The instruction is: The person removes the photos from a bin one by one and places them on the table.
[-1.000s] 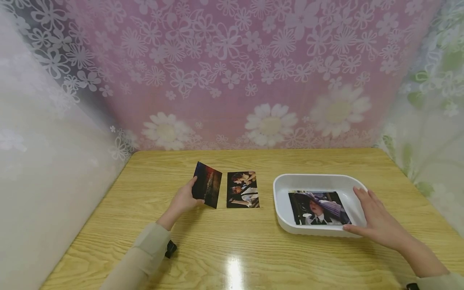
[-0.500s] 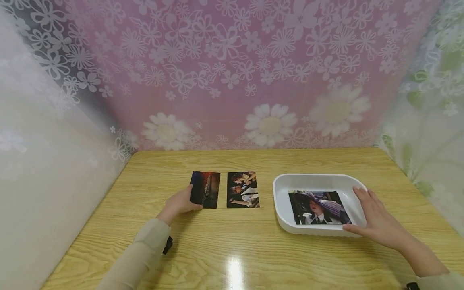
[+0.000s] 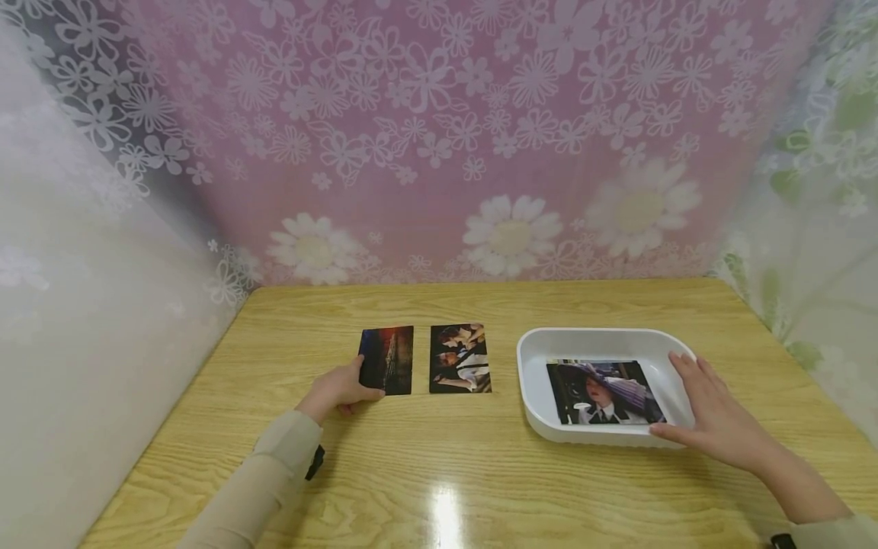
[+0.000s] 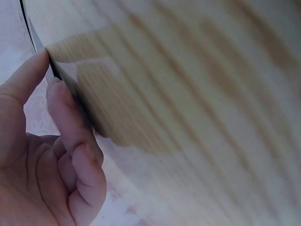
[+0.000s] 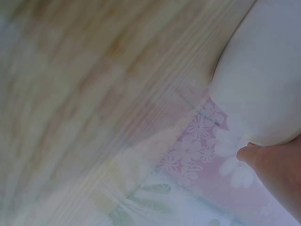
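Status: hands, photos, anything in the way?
Left hand holding dark photo by its edges. Right hand on white tray's rim. Neighbouring photo just right of dark one, not overlapping; no obstruction seen between them.

Dark photo (image 3: pixel 391 360), left of white tray (image 3: pixel 576 436)

The table (image 3: pixel 425 450) seems passable from left sleeve (image 3: pixel 254 484) to white tray (image 3: pixel 590 331), whose raised wall (image 3: pixel 549 431) obstructs.

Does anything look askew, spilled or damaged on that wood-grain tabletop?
Nothing looks spilled or damaged. One oddity: the rectangular photo card with a white-shirted figure seems to lie sideways, heads pointing left, whereas the purple-hat rectangular photo card inside the white rounded plastic tray appears upright.
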Demonstrator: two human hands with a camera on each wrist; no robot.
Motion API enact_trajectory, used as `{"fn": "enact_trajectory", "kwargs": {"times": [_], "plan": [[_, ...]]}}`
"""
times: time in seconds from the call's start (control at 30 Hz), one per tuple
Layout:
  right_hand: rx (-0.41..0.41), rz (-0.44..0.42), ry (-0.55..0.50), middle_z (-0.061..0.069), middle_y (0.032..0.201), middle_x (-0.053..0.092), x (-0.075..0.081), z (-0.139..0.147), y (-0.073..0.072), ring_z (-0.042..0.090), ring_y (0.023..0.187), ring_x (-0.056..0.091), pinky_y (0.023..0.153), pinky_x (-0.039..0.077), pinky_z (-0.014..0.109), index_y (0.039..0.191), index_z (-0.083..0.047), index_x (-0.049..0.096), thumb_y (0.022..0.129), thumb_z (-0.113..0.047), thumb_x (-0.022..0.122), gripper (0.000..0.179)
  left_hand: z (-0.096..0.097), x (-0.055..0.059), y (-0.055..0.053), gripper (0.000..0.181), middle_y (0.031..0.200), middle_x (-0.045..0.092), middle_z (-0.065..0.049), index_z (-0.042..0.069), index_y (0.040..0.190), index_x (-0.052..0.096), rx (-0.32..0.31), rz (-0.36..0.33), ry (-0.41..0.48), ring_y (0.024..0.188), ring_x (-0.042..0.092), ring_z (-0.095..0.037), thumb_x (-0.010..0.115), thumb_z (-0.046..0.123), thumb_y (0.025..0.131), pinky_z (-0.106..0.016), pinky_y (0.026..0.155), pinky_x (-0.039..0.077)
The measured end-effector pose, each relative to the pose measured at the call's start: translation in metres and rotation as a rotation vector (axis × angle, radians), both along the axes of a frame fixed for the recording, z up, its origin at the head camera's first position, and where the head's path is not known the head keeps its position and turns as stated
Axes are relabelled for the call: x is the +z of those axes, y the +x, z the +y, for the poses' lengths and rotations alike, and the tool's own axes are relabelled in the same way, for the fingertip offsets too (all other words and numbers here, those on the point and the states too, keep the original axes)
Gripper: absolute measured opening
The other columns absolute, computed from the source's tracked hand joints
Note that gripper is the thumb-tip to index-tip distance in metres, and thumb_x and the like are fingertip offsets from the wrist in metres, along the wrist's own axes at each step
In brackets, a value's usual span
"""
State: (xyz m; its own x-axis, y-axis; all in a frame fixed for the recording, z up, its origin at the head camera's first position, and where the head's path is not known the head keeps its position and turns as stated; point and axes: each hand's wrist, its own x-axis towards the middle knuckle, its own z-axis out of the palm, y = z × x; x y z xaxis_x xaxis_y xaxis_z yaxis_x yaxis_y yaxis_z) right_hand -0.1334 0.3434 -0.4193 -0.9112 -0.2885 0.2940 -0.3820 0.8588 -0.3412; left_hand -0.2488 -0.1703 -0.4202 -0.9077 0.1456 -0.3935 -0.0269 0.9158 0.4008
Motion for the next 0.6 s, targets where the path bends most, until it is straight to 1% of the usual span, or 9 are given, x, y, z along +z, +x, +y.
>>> {"fn": "enact_trajectory", "kwargs": {"times": [0.1, 0.23, 0.3, 0.33, 0.4, 0.43, 0.47, 0.53, 0.6], "plan": [[0.000, 0.004, -0.001, 0.032, 0.137, 0.014, 0.000, 0.000, 0.000, 0.037, 0.130, -0.007, 0.101, -0.006, 0.049, 0.141, 0.000, 0.006, 0.067, -0.034, 0.074, 0.106, -0.001, 0.001, 0.000, 0.091, 0.055, 0.053, -0.005, 0.007, 0.143, 0.012, 0.001, -0.003, -0.004, 0.042, 0.049, -0.015, 0.065, 0.043, 0.077, -0.028, 0.043, 0.043], [0.001, 0.005, -0.002, 0.032, 0.137, 0.014, -0.001, 0.000, 0.000, 0.037, 0.130, -0.007, 0.101, -0.007, 0.048, 0.141, 0.000, 0.006, 0.067, -0.035, 0.074, 0.107, -0.002, 0.001, 0.001, 0.091, 0.051, 0.049, -0.003, 0.007, 0.142, 0.017, -0.014, 0.022, -0.042, 0.037, 0.040, -0.012, 0.065, 0.046, 0.076, -0.025, 0.039, 0.035], [0.003, 0.009, -0.001, 0.032, 0.137, 0.014, -0.001, 0.000, 0.000, 0.037, 0.130, -0.007, 0.101, -0.007, 0.047, 0.141, 0.000, 0.006, 0.067, -0.035, 0.074, 0.107, -0.001, 0.002, 0.001, 0.092, 0.054, 0.052, -0.003, 0.007, 0.142, 0.018, -0.020, 0.036, -0.071, 0.037, 0.039, -0.012, 0.065, 0.048, 0.075, -0.025, 0.038, 0.032], [0.005, 0.010, 0.000, 0.032, 0.137, 0.014, -0.001, 0.000, 0.000, 0.037, 0.130, -0.007, 0.101, -0.007, 0.046, 0.141, 0.000, 0.005, 0.067, -0.035, 0.074, 0.107, 0.000, 0.002, 0.001, 0.092, 0.062, 0.057, -0.005, 0.007, 0.142, 0.018, -0.025, 0.048, -0.089, 0.038, 0.038, -0.012, 0.065, 0.049, 0.074, -0.025, 0.039, 0.031], [0.003, 0.011, 0.003, 0.032, 0.137, 0.013, -0.001, 0.000, 0.000, 0.037, 0.130, -0.007, 0.101, -0.008, 0.045, 0.141, -0.001, 0.005, 0.068, -0.035, 0.074, 0.107, 0.003, 0.004, 0.000, 0.093, 0.074, 0.061, -0.007, 0.008, 0.142, 0.019, -0.034, 0.068, -0.117, 0.042, 0.040, -0.013, 0.066, 0.049, 0.073, -0.027, 0.040, 0.031], [0.000, 0.012, 0.005, 0.032, 0.137, 0.013, -0.001, 0.001, 0.000, 0.036, 0.130, -0.008, 0.101, -0.008, 0.045, 0.142, -0.001, 0.004, 0.068, -0.035, 0.074, 0.107, 0.006, 0.005, -0.001, 0.094, 0.084, 0.062, -0.009, 0.008, 0.142, 0.020, -0.043, 0.085, -0.136, 0.047, 0.044, -0.015, 0.067, 0.049, 0.072, -0.027, 0.042, 0.032], [0.000, 0.011, 0.007, 0.032, 0.138, 0.012, -0.002, 0.001, 0.000, 0.036, 0.130, -0.008, 0.101, -0.008, 0.045, 0.142, -0.001, 0.004, 0.068, -0.035, 0.074, 0.107, 0.009, 0.007, -0.001, 0.094, 0.086, 0.062, -0.010, 0.009, 0.142, 0.020, -0.051, 0.096, -0.150, 0.049, 0.045, -0.016, 0.068, 0.050, 0.071, -0.028, 0.043, 0.032], [0.000, 0.010, 0.007, 0.031, 0.138, 0.012, -0.002, 0.001, 0.000, 0.036, 0.130, -0.009, 0.101, -0.009, 0.044, 0.142, -0.002, 0.003, 0.068, -0.035, 0.074, 0.107, 0.017, 0.011, -0.002, 0.095, 0.084, 0.062, -0.010, 0.011, 0.142, 0.021, -0.064, 0.120, -0.177, 0.052, 0.047, -0.017, 0.068, 0.050, 0.070, -0.029, 0.043, 0.031], [0.004, 0.011, 0.004, 0.031, 0.138, 0.012, -0.002, 0.000, 0.000, 0.036, 0.130, -0.008, 0.101, -0.009, 0.044, 0.142, -0.002, 0.004, 0.069, -0.035, 0.074, 0.107, 0.026, 0.017, -0.002, 0.094, 0.071, 0.059, -0.006, 0.013, 0.142, 0.021, -0.083, 0.145, -0.199, 0.053, 0.049, -0.018, 0.068, 0.051, 0.070, -0.029, 0.043, 0.031]]}}
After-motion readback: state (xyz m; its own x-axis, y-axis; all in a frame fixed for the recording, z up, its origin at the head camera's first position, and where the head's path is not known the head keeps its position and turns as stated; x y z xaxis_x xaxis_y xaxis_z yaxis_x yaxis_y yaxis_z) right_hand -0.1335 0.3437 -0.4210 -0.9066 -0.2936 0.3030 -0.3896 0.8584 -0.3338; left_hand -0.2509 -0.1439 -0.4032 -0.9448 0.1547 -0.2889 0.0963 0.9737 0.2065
